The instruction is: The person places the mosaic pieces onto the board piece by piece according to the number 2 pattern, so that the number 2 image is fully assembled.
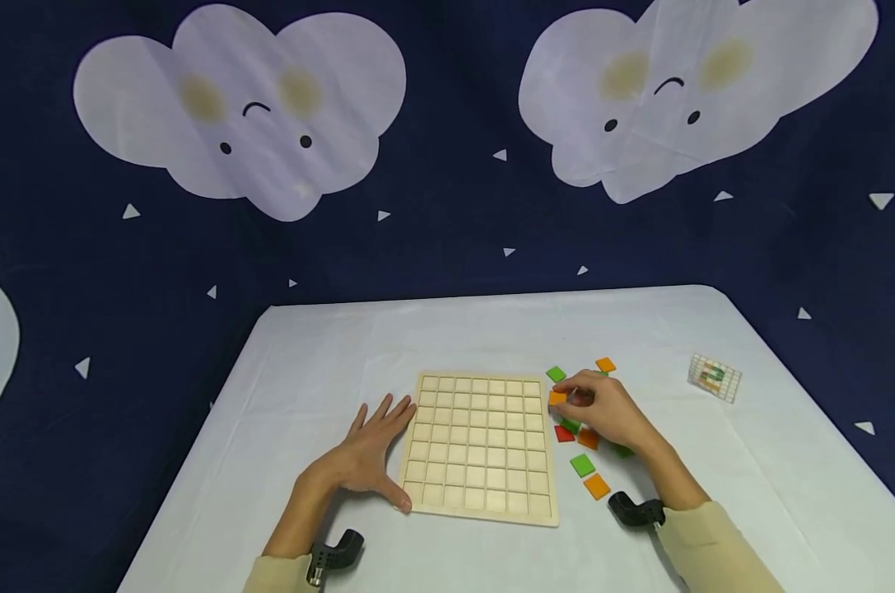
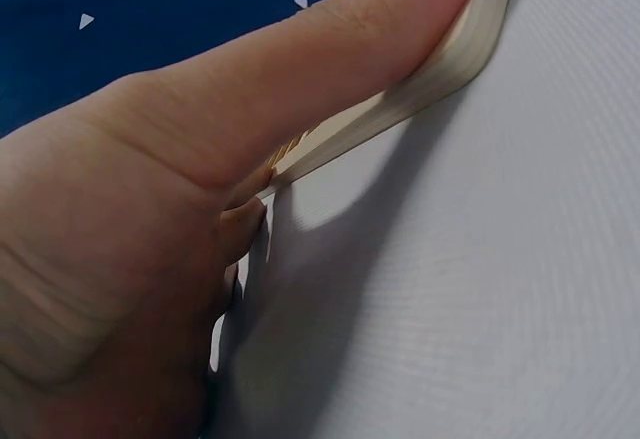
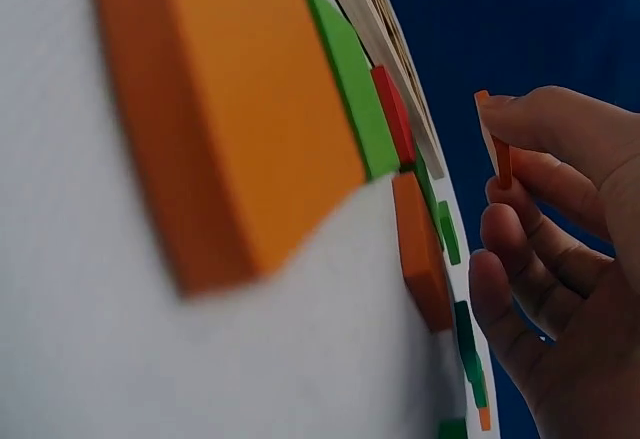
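A square wooden board point(image 1: 478, 445) with a grid of shallow square cells lies flat on the table. My left hand point(image 1: 365, 455) rests along its left side, fingers spread and straight, the thumb touching the near left corner. In the left wrist view the thumb point(image 2: 300, 79) lies against the board's edge point(image 2: 440, 89). Over the board's right edge, my right hand point(image 1: 603, 408) pinches an orange square tile point(image 1: 557, 398) between thumb and fingertip. The right wrist view has this tile point(image 3: 504, 162) raised above the table, held by its edges.
Right of the board lie loose tiles: green point(image 1: 583, 465), orange point(image 1: 597, 486), red point(image 1: 564, 434) and more, some partly hidden under my right hand. Farther right on the white table point(image 1: 714, 486) is a small gridded card point(image 1: 715, 377) with a coloured pattern. Behind hangs a dark blue cloth point(image 1: 447, 263).
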The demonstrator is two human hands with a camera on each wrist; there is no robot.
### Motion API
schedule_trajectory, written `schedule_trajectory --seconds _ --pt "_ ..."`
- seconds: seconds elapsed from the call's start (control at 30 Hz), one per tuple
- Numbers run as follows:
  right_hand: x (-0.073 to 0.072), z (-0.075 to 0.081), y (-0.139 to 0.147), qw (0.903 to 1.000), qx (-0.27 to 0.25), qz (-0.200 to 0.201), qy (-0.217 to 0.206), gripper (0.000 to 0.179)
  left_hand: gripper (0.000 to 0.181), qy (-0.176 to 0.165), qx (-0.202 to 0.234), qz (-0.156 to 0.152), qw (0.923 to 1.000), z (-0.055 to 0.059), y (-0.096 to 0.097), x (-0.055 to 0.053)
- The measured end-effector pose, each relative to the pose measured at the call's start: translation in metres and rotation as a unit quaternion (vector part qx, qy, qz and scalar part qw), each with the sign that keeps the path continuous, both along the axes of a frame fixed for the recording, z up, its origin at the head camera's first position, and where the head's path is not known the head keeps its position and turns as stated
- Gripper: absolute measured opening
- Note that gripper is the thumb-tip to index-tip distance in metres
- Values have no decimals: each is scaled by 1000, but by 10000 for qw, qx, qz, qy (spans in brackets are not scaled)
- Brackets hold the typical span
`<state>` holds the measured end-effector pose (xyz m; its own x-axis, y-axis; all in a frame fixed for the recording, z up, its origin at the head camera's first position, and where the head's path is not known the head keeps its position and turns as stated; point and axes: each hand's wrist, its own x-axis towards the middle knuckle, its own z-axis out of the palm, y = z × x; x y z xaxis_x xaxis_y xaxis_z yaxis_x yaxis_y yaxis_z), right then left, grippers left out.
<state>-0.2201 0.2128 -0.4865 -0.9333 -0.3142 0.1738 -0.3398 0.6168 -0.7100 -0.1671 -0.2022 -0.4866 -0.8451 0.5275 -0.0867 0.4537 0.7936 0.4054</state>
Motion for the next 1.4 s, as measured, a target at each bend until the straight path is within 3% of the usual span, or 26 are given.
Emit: schedule_trajectory --seconds 0.57,1.4 --pt "-9 -3 -23 9995 -17 300 -90 26 150 -16 17 39 10000 1 1 2" --pt "-22 9 -65 9972 33 749 -84 26 148 -37 60 -14 10000 2 1 0"
